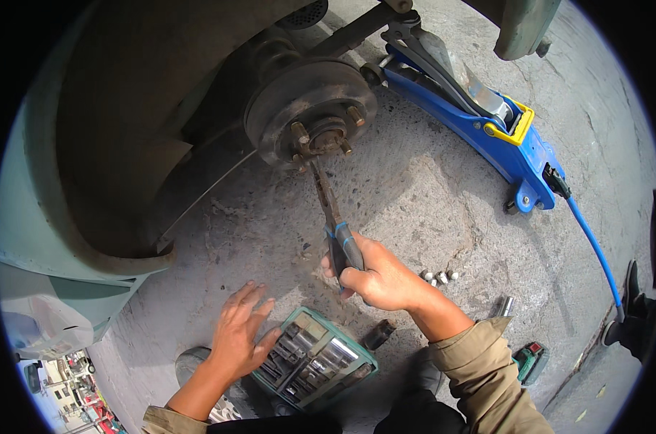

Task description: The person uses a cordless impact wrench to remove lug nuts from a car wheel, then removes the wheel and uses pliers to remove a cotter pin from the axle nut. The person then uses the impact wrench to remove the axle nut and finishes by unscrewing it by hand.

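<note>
My right hand (382,275) is closed round the dark handles, banded in blue, of a pair of pliers (326,197). Their jaws point up to the lower edge of a bare wheel hub (310,108) with several studs. From this angle I cannot tell whether the tips grip anything there. Fingers spread, my left hand (234,333) hovers with nothing in it by the left edge of a green case (373,365) of sockets. Beside that case's right corner lies a dark cylindrical socket (379,335).
A blue floor jack (443,108) with a yellow handle bracket reaches under the car on the right. Several lug nuts (440,277), a chrome socket (506,306) and a green-and-black battery pack (530,362) lie on the concrete. Another person's shoes (628,318) show at far right.
</note>
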Tool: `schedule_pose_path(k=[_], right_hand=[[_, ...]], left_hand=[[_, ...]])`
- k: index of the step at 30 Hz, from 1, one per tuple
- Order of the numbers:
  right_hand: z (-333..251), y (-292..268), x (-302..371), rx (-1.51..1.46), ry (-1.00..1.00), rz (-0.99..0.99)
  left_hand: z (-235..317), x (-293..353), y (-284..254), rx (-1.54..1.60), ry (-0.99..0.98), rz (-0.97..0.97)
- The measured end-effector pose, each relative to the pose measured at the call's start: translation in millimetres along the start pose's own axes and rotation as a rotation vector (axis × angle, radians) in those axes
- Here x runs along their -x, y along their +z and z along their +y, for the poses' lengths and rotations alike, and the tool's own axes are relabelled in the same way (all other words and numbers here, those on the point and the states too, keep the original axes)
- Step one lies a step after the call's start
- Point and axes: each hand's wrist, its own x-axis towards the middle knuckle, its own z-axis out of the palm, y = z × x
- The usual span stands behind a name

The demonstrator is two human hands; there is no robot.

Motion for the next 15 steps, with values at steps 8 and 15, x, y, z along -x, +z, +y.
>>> schedule_pose_path(k=[8, 15], right_hand=[[-25.5, 0.8, 1.8, 0.217, 0.074, 0.130], [-11.3, 17.3, -6.6, 0.309, -0.006, 0.212]], left_hand=[[5.5, 113.1, -0.6, 0.159, -0.120, -0.470], [36.2, 118.5, -37.2, 0.188, -0.125, -0.272]])
